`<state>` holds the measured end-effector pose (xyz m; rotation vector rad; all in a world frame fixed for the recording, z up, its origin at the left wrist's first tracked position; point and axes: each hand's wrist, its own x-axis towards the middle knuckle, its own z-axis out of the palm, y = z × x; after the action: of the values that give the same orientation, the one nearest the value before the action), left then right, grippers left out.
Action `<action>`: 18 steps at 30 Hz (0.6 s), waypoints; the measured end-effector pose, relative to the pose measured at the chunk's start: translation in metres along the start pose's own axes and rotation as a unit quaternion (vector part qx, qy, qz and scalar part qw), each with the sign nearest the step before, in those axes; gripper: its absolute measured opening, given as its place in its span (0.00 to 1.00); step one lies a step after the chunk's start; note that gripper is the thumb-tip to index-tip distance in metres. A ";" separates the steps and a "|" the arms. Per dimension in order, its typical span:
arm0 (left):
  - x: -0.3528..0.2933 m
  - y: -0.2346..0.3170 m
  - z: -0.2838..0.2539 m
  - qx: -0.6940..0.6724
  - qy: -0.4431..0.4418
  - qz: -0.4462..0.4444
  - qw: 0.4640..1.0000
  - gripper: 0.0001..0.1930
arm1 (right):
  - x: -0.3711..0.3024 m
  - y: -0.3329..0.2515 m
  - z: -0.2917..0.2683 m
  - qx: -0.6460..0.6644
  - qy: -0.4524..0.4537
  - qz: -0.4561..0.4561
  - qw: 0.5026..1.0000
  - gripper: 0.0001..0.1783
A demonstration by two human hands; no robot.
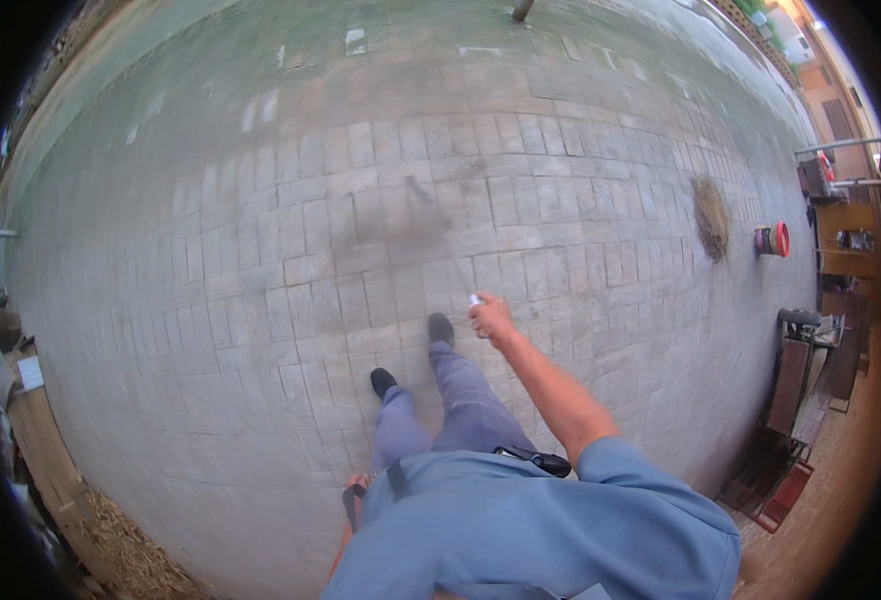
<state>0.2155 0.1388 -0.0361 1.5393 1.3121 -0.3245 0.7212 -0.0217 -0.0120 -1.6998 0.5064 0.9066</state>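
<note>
My right hand (492,319) is stretched out ahead of my body, its fingers closed round the white grip (476,300) of a thin rod (458,268). The rod runs forward and left over the paving and is blurred, so its far end is hard to make out. Down at my left side, by the waist, only a small part of my left hand (356,482) shows. A dark strap (352,506) lies beside it, and its fingers are mostly hidden by my blue shirt.
Pale brick paving (391,250) spreads around my dark shoes (442,328). To the right lie a heap of dry straw (710,219) and a dark bucket with a red rim (773,240). Reddish-brown benches (783,480) line the right edge; boards (46,430) line the left. A post (523,10) stands far ahead.
</note>
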 end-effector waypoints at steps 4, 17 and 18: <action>0.010 0.031 0.007 0.049 0.004 0.023 0.999 0.18 | 0.046 -0.005 -0.056 0.028 0.090 -0.007 0.995 0.14; 0.015 0.114 0.007 0.203 0.077 0.068 0.974 0.19 | 0.042 -0.038 -0.067 0.073 -0.074 0.054 0.993 0.19; 0.017 0.119 0.007 0.215 0.081 0.069 0.971 0.19 | 0.040 -0.044 -0.075 0.064 -0.052 0.043 0.996 0.21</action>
<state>0.3244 0.1594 0.0103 2.0483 1.3055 -0.4217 0.8011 -0.0742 -0.0070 -1.5168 0.5596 0.9989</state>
